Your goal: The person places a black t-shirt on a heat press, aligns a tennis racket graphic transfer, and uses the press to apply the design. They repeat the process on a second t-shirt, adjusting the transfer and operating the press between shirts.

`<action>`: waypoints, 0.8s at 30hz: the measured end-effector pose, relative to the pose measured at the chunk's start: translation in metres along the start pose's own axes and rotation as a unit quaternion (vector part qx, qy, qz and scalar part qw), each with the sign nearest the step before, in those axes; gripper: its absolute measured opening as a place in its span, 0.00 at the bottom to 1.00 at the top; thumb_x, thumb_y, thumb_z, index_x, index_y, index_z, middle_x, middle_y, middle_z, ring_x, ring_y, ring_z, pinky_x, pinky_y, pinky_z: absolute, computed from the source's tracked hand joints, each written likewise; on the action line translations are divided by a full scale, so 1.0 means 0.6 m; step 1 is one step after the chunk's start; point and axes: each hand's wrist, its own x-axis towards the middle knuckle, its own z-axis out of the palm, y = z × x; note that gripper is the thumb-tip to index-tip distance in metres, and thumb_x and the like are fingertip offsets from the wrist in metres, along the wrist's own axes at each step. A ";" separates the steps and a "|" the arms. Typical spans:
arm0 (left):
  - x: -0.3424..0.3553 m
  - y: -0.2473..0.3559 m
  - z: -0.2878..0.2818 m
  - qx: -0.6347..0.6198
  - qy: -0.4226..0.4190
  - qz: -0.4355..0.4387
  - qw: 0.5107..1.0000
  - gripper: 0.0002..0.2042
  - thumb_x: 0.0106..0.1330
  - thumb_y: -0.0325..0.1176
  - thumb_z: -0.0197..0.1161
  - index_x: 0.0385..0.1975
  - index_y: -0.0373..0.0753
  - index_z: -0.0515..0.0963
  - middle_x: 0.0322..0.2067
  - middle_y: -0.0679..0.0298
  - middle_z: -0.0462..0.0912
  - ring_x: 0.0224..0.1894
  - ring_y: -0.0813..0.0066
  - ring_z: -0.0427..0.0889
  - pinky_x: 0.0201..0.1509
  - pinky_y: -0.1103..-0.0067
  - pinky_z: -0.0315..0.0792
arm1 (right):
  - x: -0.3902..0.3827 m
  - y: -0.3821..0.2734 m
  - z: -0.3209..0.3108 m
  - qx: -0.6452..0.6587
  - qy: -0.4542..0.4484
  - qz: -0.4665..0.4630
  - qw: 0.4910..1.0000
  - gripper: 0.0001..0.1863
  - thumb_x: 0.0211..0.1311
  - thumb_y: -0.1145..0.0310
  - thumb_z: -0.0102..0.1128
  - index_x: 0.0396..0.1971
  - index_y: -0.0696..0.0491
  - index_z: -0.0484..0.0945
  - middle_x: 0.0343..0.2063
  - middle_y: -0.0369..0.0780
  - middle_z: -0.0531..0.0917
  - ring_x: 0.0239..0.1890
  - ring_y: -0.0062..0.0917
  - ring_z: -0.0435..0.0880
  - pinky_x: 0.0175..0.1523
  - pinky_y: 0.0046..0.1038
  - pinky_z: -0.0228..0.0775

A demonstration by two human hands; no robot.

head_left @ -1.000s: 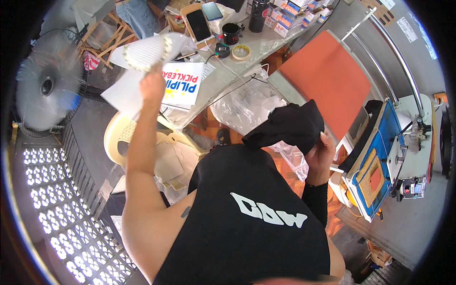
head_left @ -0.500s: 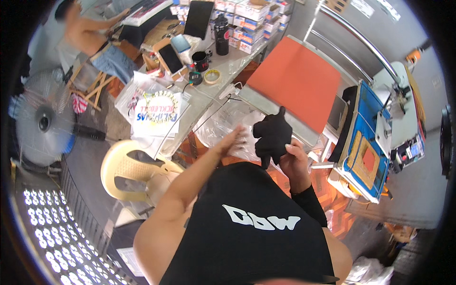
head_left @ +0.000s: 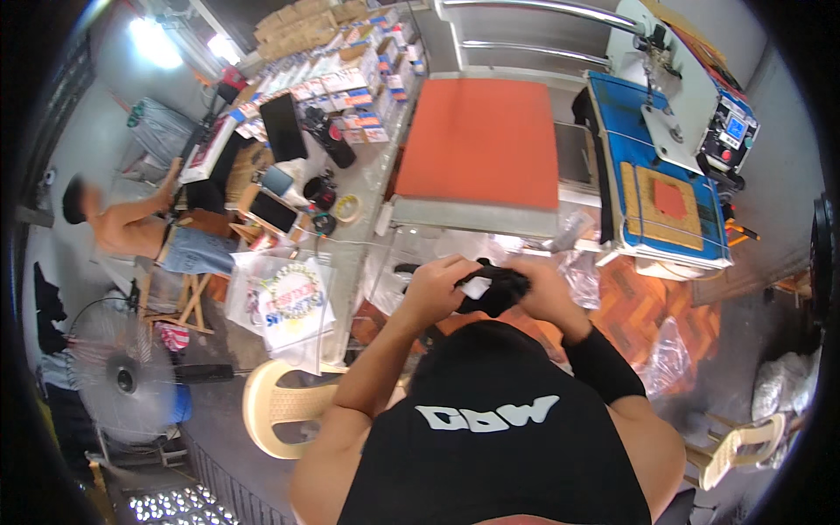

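A black fabric glove [head_left: 495,297] is bunched up in front of my chest, with a small white patch showing at its opening. My left hand [head_left: 436,289] has its fingers closed on the glove's left edge. On the other side, my right hand [head_left: 544,293] grips the glove's right part, its fingertips partly hidden by the dark fabric. A black sleeve [head_left: 604,360] covers my right forearm. Just beyond both hands lies a flat orange pad [head_left: 481,144] on a grey stand.
At left stand a cream plastic chair [head_left: 284,404], a fan [head_left: 125,378] and a seated person [head_left: 131,232]. A printed sheet [head_left: 296,325], phone [head_left: 273,212], bottle [head_left: 331,140] and tape roll [head_left: 347,208] lie on the table. A blue-bedded machine [head_left: 626,131] stands at right.
My left hand, apart from the glove before, now grips it. The glove has gone from hanging spread in my right hand to bunched between both hands. The view has turned.
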 end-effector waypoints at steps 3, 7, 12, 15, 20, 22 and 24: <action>-0.006 -0.005 -0.035 0.050 0.023 -0.018 0.998 0.10 0.55 0.24 0.71 0.38 0.36 0.84 0.35 0.55 0.85 0.36 0.53 0.86 0.41 0.66 0.78 | -0.022 0.031 -0.037 0.046 0.048 0.077 0.995 0.17 0.51 0.74 0.80 0.39 0.56 0.83 0.43 0.45 0.87 0.46 0.34 0.87 0.56 0.32 0.76; -0.014 -0.040 -0.063 0.040 -0.002 -0.089 0.995 0.11 0.55 0.29 0.78 0.32 0.34 0.83 0.33 0.56 0.84 0.38 0.58 0.85 0.41 0.71 0.75 | -0.041 0.063 -0.053 0.162 0.126 -0.168 0.964 0.16 0.50 0.77 0.81 0.37 0.55 0.82 0.36 0.38 0.86 0.42 0.28 0.85 0.49 0.29 0.74; -0.015 -0.074 -0.073 -0.173 0.084 -0.076 0.978 0.06 0.61 0.23 0.71 0.31 0.30 0.80 0.33 0.60 0.84 0.38 0.69 0.83 0.44 0.75 0.74 | -0.082 0.057 -0.090 0.268 0.003 0.013 0.963 0.17 0.47 0.81 0.80 0.32 0.54 0.78 0.37 0.34 0.81 0.41 0.19 0.79 0.46 0.26 0.71; -0.026 -0.089 -0.105 -0.141 0.159 -0.178 0.961 0.08 0.64 0.29 0.69 0.30 0.31 0.78 0.30 0.64 0.83 0.37 0.77 0.80 0.43 0.78 0.73 | -0.073 0.054 -0.127 0.299 0.027 -0.020 0.954 0.21 0.45 0.84 0.80 0.34 0.52 0.77 0.37 0.31 0.77 0.40 0.17 0.77 0.46 0.23 0.71; -0.025 -0.094 -0.174 -0.229 0.132 -0.166 0.950 0.25 0.53 0.46 0.82 0.40 0.35 0.79 0.29 0.73 0.77 0.34 0.79 0.74 0.39 0.76 0.69 | -0.057 0.075 -0.188 0.095 0.138 0.093 0.981 0.15 0.50 0.83 0.77 0.33 0.54 0.80 0.27 0.28 0.77 0.31 0.15 0.74 0.38 0.21 0.69; -0.019 -0.091 -0.187 -0.074 0.061 -0.130 0.987 0.31 0.42 0.43 0.88 0.42 0.36 0.79 0.31 0.68 0.79 0.35 0.73 0.78 0.41 0.72 0.72 | -0.044 0.092 -0.211 0.061 0.251 0.118 0.959 0.13 0.51 0.85 0.74 0.33 0.54 0.80 0.26 0.28 0.77 0.31 0.14 0.73 0.37 0.20 0.68; -0.005 -0.099 -0.209 0.119 -0.024 -0.089 0.989 0.24 0.41 0.33 0.85 0.38 0.35 0.81 0.30 0.55 0.80 0.36 0.53 0.82 0.40 0.68 0.73 | -0.031 0.109 -0.237 0.075 0.374 0.054 0.923 0.14 0.53 0.89 0.66 0.34 0.53 0.78 0.27 0.26 0.76 0.30 0.10 0.71 0.36 0.17 0.64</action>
